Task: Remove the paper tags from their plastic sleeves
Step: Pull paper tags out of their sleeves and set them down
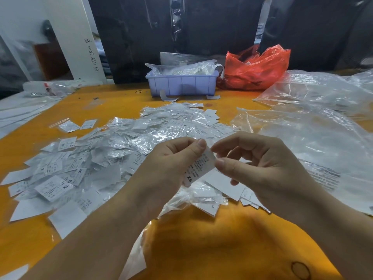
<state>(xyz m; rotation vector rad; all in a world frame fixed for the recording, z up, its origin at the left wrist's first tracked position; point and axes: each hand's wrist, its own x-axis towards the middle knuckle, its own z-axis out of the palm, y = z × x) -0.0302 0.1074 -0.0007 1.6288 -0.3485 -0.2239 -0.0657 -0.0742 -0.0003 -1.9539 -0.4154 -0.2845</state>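
Item: one XS tag (pixel 198 167), pinched between thumb and forefinger of my left hand (pixel 173 158), lying across those fingertips. My right hand (pixel 252 158) meets its far edge, thumb and forefinger closed on what is probably the sleeve's lip; the clear film is too faint to confirm.

Below my fingers: heap of sleeved tags (pixel 113 150) spread over the orange table (pixel 201 249).

Beyond my fingers: blue bin (pixel 181 84), red bag (pixel 254 69).

Risk: pulling while both pinches catch paper would tear or crease the tag; a slipping film would drop it into the heap, lost among identical pieces.

Unclear: print on tag beyond "XS"; bin contents.
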